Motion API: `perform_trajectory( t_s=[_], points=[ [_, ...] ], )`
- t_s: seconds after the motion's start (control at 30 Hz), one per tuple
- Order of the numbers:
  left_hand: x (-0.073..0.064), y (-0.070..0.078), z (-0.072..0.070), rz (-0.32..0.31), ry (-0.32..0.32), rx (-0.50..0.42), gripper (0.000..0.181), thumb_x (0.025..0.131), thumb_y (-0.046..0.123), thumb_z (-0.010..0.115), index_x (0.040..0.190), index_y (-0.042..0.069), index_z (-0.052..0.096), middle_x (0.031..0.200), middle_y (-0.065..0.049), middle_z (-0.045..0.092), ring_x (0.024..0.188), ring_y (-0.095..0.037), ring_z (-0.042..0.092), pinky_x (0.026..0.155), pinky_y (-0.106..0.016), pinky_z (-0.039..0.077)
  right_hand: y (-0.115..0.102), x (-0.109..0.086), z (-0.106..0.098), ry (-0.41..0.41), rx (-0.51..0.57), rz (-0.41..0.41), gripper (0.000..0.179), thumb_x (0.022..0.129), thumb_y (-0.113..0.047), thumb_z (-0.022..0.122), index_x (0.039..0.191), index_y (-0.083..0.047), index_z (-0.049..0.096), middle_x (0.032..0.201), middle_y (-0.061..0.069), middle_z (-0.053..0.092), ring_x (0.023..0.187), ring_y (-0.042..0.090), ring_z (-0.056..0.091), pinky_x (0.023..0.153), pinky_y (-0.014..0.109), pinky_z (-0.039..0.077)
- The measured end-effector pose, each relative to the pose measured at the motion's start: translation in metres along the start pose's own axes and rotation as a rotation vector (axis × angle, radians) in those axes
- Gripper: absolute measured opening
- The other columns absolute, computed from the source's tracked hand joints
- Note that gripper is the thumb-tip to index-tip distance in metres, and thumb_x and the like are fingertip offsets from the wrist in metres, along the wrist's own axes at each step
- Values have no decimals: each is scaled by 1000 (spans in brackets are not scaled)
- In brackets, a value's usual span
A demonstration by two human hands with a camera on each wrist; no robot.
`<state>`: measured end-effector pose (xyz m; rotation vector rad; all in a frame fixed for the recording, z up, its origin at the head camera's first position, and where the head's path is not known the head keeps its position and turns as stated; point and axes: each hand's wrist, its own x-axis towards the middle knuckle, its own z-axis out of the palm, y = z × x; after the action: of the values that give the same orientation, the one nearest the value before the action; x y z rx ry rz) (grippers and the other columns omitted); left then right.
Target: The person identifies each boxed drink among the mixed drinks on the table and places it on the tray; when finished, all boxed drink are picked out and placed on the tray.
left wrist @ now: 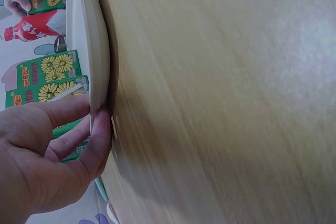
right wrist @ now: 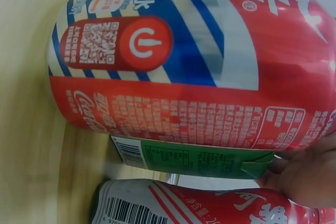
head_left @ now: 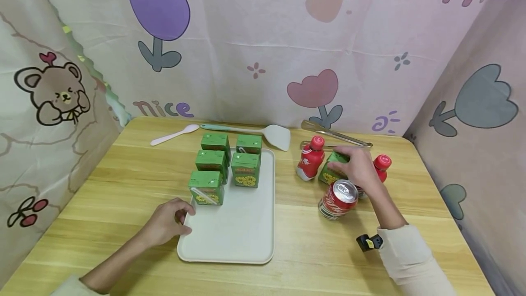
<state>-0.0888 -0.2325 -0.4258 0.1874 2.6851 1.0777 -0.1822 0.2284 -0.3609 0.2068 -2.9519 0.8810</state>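
Note:
My left hand [head_left: 164, 223] pinches the left rim of a cream tray [head_left: 230, 241], thumb above and fingers beneath, as the left wrist view shows. Several green drink cartons [head_left: 245, 172] with yellow flowers stand in two rows on the tray's far part. Over on the right, my right hand [head_left: 357, 166] grips another green carton [head_left: 328, 175] by its upper end; the carton leans. Around it stand a red bottle [head_left: 311, 159], a second red bottle [head_left: 382, 166] partly behind the hand, and a red soda can [head_left: 339, 199], which fills much of the right wrist view.
Along the table's back edge lie a pale pink spoon [head_left: 175, 134], a white spatula [head_left: 277, 137] with a mint handle, and metal tongs [head_left: 337, 134]. Printed cloth [head_left: 246, 35] walls the table at the back and sides. A black strap piece [head_left: 369, 242] hangs by the right wrist.

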Motion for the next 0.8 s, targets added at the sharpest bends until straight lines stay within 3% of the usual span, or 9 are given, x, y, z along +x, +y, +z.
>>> perform_trajectory(
  t_s=[0.23, 0.43, 0.8],
  points=[
    [-1, 0, 1, -1, 7, 0, 34, 63, -5, 79, 93, 2, 65, 84, -5, 54, 72, -14, 49, 56, -20, 43, -2, -2, -2, 40, 1, -54, 48, 79, -17, 76, 123, -1, 62, 123, 22, 62, 96, 33, 60, 76, 43, 52],
    [-1, 0, 1, -3, 10, 5, 34, 63, -5, 79, 93, 2, 65, 84, -5, 54, 72, -14, 49, 56, -20, 42, -9, -5, -11, 14, -13, -43, 47, 81, -19, 75, 123, -3, 62, 122, 23, 61, 101, 35, 61, 80, 46, 52],
    [-1, 2, 1, -11, 7, 9, 34, 63, -6, 79, 94, 2, 65, 85, -5, 55, 73, -14, 49, 56, -20, 43, -28, -14, -31, -19, -18, -37, 50, 81, -23, 74, 126, -5, 60, 110, 24, 64, 80, 27, 56, 58, 25, 46]
  ],
)
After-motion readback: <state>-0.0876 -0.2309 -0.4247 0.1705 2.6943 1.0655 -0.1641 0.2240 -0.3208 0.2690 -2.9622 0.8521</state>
